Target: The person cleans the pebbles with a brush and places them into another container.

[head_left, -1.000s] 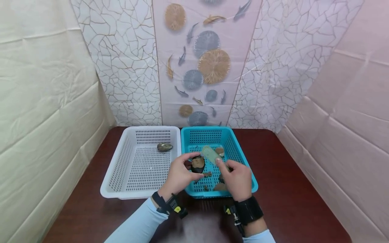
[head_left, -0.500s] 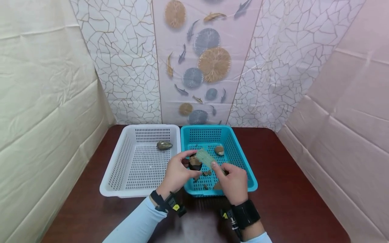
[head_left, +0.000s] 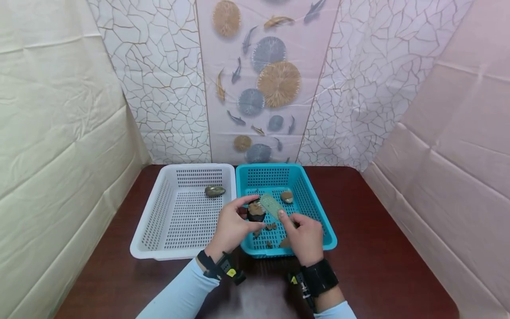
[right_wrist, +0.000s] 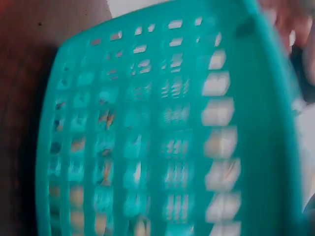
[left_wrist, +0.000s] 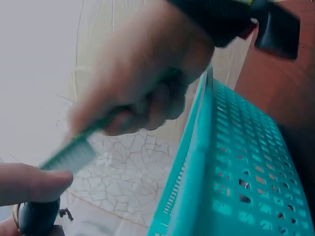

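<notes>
My left hand (head_left: 233, 223) holds a dark rounded lump (head_left: 256, 212) caked with brown mud between thumb and fingers, above the teal basket (head_left: 330, 232). A pale green brush (head_left: 272, 204) is gripped in my right hand (head_left: 306, 239), its head close against the lump's right side. White bristles show on the brush (left_wrist: 74, 155) in the left wrist view, just above the left thumb. There the lump (left_wrist: 38, 217) looks smooth and black, with a small dark crumb beside it. In the blurred right wrist view, the basket (right_wrist: 266, 123) hides most of the work.
Several brown mud bits (head_left: 271, 227) lie on the teal basket's floor. Farther back in it sits a brown and whitish lump (head_left: 287, 196). The white basket (head_left: 139, 230) stands alongside on the left, with a dark olive oval thing (head_left: 214, 191) inside. Both baskets stand on a dark red table (head_left: 382, 248).
Both hands have shifted slightly left. The brush came down leftward onto the lump's edge, then drew back a little to the right. The left hand kept its hold.
</notes>
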Action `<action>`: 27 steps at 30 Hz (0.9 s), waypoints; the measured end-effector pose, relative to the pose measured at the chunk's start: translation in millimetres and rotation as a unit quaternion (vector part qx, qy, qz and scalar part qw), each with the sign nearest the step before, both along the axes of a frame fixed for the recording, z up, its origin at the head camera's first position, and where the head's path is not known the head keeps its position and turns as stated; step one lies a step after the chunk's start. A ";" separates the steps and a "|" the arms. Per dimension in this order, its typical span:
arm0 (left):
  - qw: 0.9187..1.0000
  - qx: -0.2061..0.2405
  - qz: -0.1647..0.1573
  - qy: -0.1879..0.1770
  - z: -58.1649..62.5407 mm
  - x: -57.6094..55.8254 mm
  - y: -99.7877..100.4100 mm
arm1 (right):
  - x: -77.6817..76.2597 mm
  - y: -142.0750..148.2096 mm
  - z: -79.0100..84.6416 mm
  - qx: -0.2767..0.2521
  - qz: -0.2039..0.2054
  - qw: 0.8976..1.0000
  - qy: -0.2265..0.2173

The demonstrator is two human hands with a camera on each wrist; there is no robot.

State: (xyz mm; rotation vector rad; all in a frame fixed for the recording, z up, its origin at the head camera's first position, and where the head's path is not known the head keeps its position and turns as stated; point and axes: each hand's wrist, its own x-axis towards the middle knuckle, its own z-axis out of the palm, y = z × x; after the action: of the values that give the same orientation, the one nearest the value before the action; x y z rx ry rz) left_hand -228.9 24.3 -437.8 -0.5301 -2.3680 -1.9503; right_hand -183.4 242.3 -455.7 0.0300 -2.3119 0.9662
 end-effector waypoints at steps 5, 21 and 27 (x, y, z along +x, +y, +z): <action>1.000 0.004 -0.006 -0.012 -4.4 -0.5 -1.0 | -5.0 4.9 3.0 0.002 -0.039 0.999 -0.016; 0.998 0.043 -0.016 -0.036 -4.3 4.8 5.3 | 7.6 6.7 13.2 -0.012 -0.015 1.000 -0.009; 0.995 0.074 -0.032 -0.052 -2.9 7.5 8.4 | 6.5 7.6 14.2 0.011 -0.024 0.999 -0.018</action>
State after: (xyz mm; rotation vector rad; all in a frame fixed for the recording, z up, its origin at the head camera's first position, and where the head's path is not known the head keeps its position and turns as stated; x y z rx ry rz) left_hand -221.4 32.6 -440.7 -0.5142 -2.2668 -2.2118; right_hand -176.9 249.9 -441.5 -0.0350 -2.3456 0.9242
